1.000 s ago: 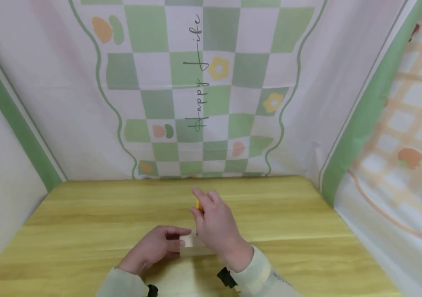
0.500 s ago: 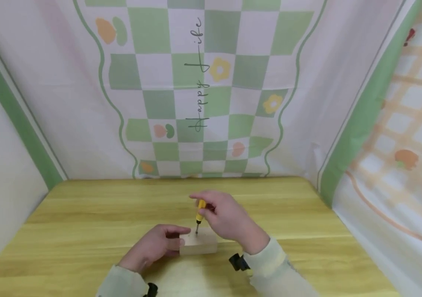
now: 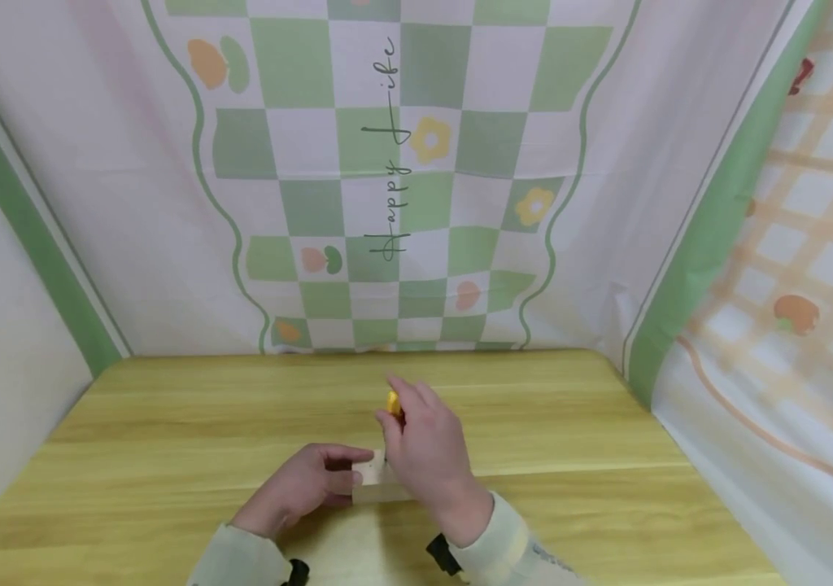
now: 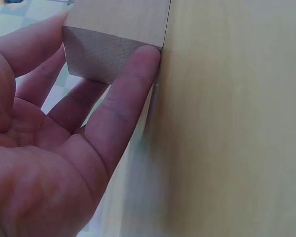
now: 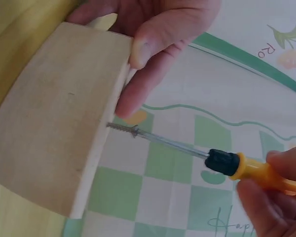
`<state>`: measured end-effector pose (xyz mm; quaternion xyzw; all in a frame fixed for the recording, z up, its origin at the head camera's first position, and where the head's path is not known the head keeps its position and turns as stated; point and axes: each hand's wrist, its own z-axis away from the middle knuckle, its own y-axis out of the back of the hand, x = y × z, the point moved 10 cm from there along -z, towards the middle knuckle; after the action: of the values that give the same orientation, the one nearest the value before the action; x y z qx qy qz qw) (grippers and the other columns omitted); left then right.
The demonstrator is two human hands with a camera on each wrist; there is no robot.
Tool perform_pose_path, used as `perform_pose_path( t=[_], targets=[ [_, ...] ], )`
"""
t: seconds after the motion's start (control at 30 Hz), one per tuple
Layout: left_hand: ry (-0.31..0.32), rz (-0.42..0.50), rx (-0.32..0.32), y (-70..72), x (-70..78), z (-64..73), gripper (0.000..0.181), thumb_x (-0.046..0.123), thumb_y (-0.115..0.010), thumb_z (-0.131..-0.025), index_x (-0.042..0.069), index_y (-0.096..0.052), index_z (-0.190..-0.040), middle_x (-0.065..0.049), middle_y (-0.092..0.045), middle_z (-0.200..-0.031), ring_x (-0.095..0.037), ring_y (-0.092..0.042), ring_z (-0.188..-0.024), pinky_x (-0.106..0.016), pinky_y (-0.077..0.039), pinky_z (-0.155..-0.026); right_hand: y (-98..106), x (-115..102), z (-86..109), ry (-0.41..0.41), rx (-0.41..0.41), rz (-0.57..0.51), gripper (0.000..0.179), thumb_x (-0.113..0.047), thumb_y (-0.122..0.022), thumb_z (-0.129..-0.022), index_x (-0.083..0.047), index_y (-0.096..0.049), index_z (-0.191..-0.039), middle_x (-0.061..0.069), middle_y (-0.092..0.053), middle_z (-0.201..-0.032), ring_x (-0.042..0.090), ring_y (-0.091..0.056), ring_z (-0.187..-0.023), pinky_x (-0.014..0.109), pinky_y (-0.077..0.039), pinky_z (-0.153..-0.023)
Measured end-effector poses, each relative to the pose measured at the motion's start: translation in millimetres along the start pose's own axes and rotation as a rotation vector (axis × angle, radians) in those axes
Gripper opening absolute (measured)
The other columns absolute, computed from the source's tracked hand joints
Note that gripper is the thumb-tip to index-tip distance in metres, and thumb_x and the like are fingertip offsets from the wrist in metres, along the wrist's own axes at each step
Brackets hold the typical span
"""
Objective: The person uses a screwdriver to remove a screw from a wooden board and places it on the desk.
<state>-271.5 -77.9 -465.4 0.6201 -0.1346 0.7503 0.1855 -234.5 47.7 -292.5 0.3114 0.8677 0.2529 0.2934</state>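
A pale wooden block [image 3: 376, 493] sits on the table in front of me, partly covered by my right hand in the head view. My left hand [image 3: 307, 484] pinches its left end between thumb and fingers; the left wrist view shows a fingertip pressed to the block's end face [image 4: 101, 53]. In my right hand [image 3: 431, 452] is a screwdriver with a yellow handle [image 5: 261, 173] and black collar, gripped by thumb and fingers. The screwdriver's shaft [image 5: 172, 144] meets the head of a screw [image 5: 121, 128], whose threads show outside the block's upper face.
The wood-grain table [image 3: 226, 407] reaches back to a hanging cloth [image 3: 431, 203] with green checks. Further printed cloths hang at the left [image 3: 6, 325] and the right [image 3: 790, 268]. Dark straps [image 3: 442, 555] sit at both wrists.
Half a second ago my right hand was farther right, with the screwdriver fully seen. It has since swung left over the block, much as it was a second ago. My left hand stays put.
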Motion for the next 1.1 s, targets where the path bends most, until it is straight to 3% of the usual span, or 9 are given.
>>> perform_pose_path(
  t=[0.1,0.2,0.37,0.47,0.53,0.63,0.77,0.87,1.1],
  targets=[
    [0.006,-0.011,0.01,0.5,-0.1,-0.7,0.041,0.012,-0.073,-0.092,0.004,-0.065,-0.131,-0.013,-0.057,-0.133,-0.024,-0.059,-0.107,-0.042,-0.058,-0.082,1,3,0.9,-0.004,0.007,-0.039,0.038,-0.007,-0.077,-0.087,0.004,-0.065,-0.121,0.007,-0.064,-0.091,0.014,-0.062,-0.072,0.025,-0.056,-0.061],
    [0.004,-0.01,0.009,0.4,0.1,-1.4,0.041,0.012,-0.072,-0.092,0.003,-0.065,-0.132,-0.015,-0.057,-0.134,-0.025,-0.06,-0.108,-0.042,-0.058,-0.082,-2,5,-2.0,-0.002,-0.061,-0.112,0.035,-0.004,-0.077,-0.087,0.0,-0.067,-0.12,0.005,-0.066,-0.094,0.011,-0.062,-0.073,0.023,-0.055,-0.062],
    [-0.003,0.001,0.0,-0.1,-0.3,-1.5,0.04,0.011,-0.071,-0.093,0.002,-0.064,-0.132,-0.015,-0.058,-0.133,-0.025,-0.061,-0.107,-0.042,-0.058,-0.082,-14,12,-7.8,0.038,-0.312,-0.325,0.034,0.001,-0.073,-0.089,-0.008,-0.069,-0.122,-0.001,-0.067,-0.098,0.007,-0.06,-0.073,0.024,-0.054,-0.063],
    [-0.014,0.004,-0.002,-0.4,-0.1,-1.0,0.04,0.01,-0.071,-0.093,0.001,-0.064,-0.132,-0.016,-0.058,-0.133,-0.026,-0.062,-0.105,-0.042,-0.058,-0.082,-23,21,-6.5,-0.012,-0.474,-0.474,0.036,0.001,-0.067,-0.093,-0.013,-0.069,-0.126,-0.003,-0.068,-0.101,0.013,-0.063,-0.079,0.028,-0.056,-0.068],
    [-0.023,0.009,-0.005,-0.8,-0.1,-0.7,0.04,0.009,-0.069,-0.094,0.0,-0.063,-0.132,-0.017,-0.057,-0.134,-0.026,-0.062,-0.106,-0.042,-0.058,-0.083,-27,27,-5.1,-0.078,-0.514,-0.51,0.037,-0.001,-0.065,-0.095,-0.016,-0.068,-0.128,-0.006,-0.067,-0.103,0.015,-0.065,-0.083,0.029,-0.057,-0.07],
    [-0.03,0.009,-0.007,-0.6,-1.0,-0.6,0.039,0.008,-0.068,-0.094,0.0,-0.063,-0.132,-0.017,-0.056,-0.135,-0.026,-0.061,-0.106,-0.042,-0.058,-0.083,-24,25,-5.2,-0.084,-0.452,-0.427,0.034,-0.008,-0.066,-0.097,-0.015,-0.067,-0.13,-0.005,-0.067,-0.104,0.013,-0.064,-0.084,0.027,-0.057,-0.071],
    [-0.03,0.013,-0.013,-0.5,-2.3,-0.9,0.039,0.009,-0.069,-0.094,0.001,-0.063,-0.132,-0.016,-0.057,-0.135,-0.026,-0.061,-0.107,-0.042,-0.058,-0.083,-13,13,-5.1,-0.012,-0.265,-0.168,0.035,-0.021,-0.073,-0.094,-0.01,-0.069,-0.126,-0.003,-0.061,-0.095,0.005,-0.058,-0.075,0.021,-0.054,-0.065],
    [-0.031,0.017,-0.015,-0.4,-2.2,-1.1,0.041,0.011,-0.07,-0.094,0.002,-0.063,-0.133,-0.015,-0.057,-0.135,-0.026,-0.06,-0.108,-0.043,-0.057,-0.083,-9,6,-3.8,-0.004,-0.162,-0.046,0.034,-0.021,-0.074,-0.092,-0.006,-0.069,-0.123,-0.004,-0.051,-0.086,0.005,-0.05,-0.067,0.02,-0.049,-0.057],
    [-0.039,0.01,-0.019,-0.2,-0.8,-1.0,0.043,0.014,-0.072,-0.093,0.001,-0.062,-0.133,-0.016,-0.056,-0.133,-0.025,-0.06,-0.106,-0.043,-0.057,-0.083,-5,-3,-4.4,0.02,-0.095,-0.022,0.034,-0.007,-0.075,-0.09,0.003,-0.067,-0.121,-0.004,-0.042,-0.079,0.007,-0.044,-0.062,0.02,-0.045,-0.052]
  ],
)
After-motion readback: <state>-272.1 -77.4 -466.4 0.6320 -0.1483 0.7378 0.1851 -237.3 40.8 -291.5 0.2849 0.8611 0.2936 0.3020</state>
